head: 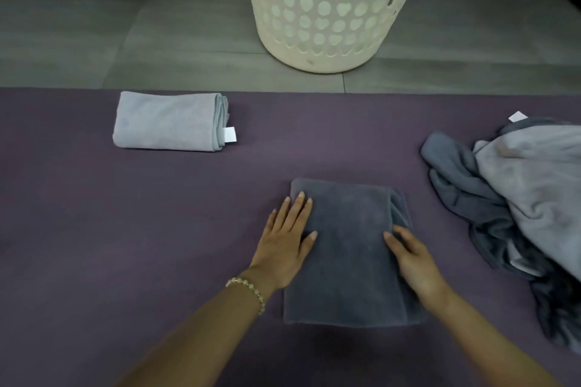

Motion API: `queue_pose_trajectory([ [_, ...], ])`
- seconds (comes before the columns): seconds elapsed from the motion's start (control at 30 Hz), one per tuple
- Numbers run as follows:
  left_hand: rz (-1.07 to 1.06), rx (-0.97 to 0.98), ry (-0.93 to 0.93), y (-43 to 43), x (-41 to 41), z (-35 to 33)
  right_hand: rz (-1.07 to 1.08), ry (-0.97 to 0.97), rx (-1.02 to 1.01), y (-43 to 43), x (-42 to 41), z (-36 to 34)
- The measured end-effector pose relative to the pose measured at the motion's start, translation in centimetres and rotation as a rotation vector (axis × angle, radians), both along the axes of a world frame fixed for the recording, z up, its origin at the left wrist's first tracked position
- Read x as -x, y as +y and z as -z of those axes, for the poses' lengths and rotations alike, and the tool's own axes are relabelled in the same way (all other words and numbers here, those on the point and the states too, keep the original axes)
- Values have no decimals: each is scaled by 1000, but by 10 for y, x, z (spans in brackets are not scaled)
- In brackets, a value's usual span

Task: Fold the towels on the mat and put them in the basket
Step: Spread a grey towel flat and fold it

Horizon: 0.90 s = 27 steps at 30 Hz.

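Head: dark towel (349, 254) lies beneath flat fingers (298, 207).

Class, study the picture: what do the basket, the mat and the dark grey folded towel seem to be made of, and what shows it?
Basket: likely moulded plastic, cream, slightly glossy; its stiff wall is pierced with even heart-shaped holes.
Mat: probably foam or rubber, purple, matt; fine surface grain.
Dark grey towel: soft napped cloth, perhaps microfibre; fuzzy face, rounded folds.
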<state>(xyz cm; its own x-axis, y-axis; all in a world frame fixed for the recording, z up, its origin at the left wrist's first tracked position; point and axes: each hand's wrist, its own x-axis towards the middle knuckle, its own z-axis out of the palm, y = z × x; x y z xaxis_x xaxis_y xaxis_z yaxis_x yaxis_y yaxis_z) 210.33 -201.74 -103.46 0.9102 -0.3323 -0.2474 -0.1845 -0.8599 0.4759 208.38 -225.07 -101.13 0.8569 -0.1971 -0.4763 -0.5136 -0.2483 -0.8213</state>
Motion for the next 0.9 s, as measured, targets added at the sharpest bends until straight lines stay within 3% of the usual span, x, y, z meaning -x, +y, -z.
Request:
queue_pose_trajectory([
  [0.17, 20, -100, -119, -11, -9, 8, 63, -17, 37, 8, -19, 7],
  [0.4, 18, -125, -159, -34, -23, 5, 47, -281, 233, -2, -28, 1],
  [0.53, 71, -134, -179, -51, -25, 10, 28, -213, 329, -22, -31, 6],
  [0.67, 60, -267, -171, -60, -22, 20, 26, -168, 380, -26, -28, 18],
  [0.8, 22, -290, -177, -63, -25, 16, 154, -100, 285, -24, -20, 13],
  [0.9, 43, -318, -86, -66, -24, 13, 96, -13, 247, -33, 7, 13],
])
